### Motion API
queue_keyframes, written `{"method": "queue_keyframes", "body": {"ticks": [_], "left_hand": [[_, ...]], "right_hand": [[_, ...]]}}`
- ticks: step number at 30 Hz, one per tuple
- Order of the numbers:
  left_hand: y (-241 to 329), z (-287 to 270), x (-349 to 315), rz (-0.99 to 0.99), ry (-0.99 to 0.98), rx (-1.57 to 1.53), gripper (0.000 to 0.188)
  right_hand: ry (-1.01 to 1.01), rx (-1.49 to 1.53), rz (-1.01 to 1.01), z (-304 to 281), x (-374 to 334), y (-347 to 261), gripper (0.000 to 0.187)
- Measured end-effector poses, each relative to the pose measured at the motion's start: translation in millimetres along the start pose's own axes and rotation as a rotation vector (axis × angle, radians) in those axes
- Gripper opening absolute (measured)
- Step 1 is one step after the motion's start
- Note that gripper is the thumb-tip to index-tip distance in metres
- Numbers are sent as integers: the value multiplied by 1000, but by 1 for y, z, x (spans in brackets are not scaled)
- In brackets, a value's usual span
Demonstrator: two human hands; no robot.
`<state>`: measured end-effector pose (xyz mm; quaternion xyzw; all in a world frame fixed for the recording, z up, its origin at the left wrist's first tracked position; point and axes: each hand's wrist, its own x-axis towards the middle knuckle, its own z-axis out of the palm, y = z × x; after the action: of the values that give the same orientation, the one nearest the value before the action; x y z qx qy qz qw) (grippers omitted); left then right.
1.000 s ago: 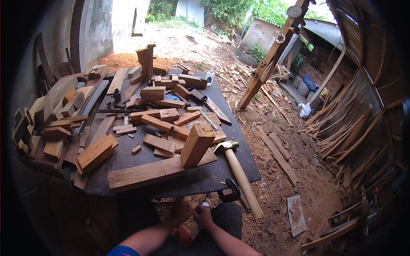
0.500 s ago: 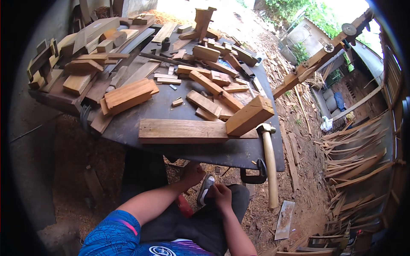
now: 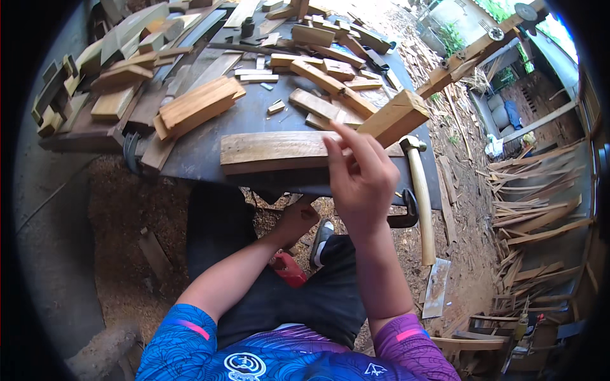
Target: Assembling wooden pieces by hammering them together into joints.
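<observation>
My right hand [image 3: 365,181] is raised in front of the near edge of the workbench, thumb and forefinger apart, other fingers loosely bent, with nothing visible in it. Behind it lies a long wooden board [image 3: 273,150], with a shorter thick block [image 3: 395,119] set across its right end; the hand hides part of their meeting place. A hammer [image 3: 420,197] with a pale wooden handle rests its head on the table's right side, its handle overhanging the edge. Below the table edge, my left hand [image 3: 297,219] is closed over my lap; whatever it may hold is hidden.
Wood offcuts [image 3: 318,105] and a stacked pair of blocks [image 3: 200,106] lie on the dark tabletop [image 3: 190,155]. A black clamp [image 3: 405,213] grips its front edge. A red object [image 3: 289,270] sits between my legs. Wood strips [image 3: 540,216] are piled at right.
My right hand has risen from my lap to in front of the board and opened. My left hand stays low and closed. The view has shifted, with the tabletop now higher in it.
</observation>
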<state>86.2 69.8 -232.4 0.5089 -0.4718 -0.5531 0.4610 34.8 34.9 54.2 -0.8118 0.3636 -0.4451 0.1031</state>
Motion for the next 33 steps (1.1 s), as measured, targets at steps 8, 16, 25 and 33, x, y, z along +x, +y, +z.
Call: {"method": "queue_keyframes", "body": {"ticks": [8,16,25,33], "left_hand": [[76,-31,-23,-298,-213,-585,19],[80,-29,-33,-283,-597,-752,17],[102,-25,-51,-173,-584,-588,21],[152,-32,-92,176,-300,-788,55]], "right_hand": [[-98,-34,262,-36,-131,33,20],[-152,205,409,-25,-173,51,19],[-61,409,421,-38,-183,50,10],[102,771,704,-52,-188,42,12]]}}
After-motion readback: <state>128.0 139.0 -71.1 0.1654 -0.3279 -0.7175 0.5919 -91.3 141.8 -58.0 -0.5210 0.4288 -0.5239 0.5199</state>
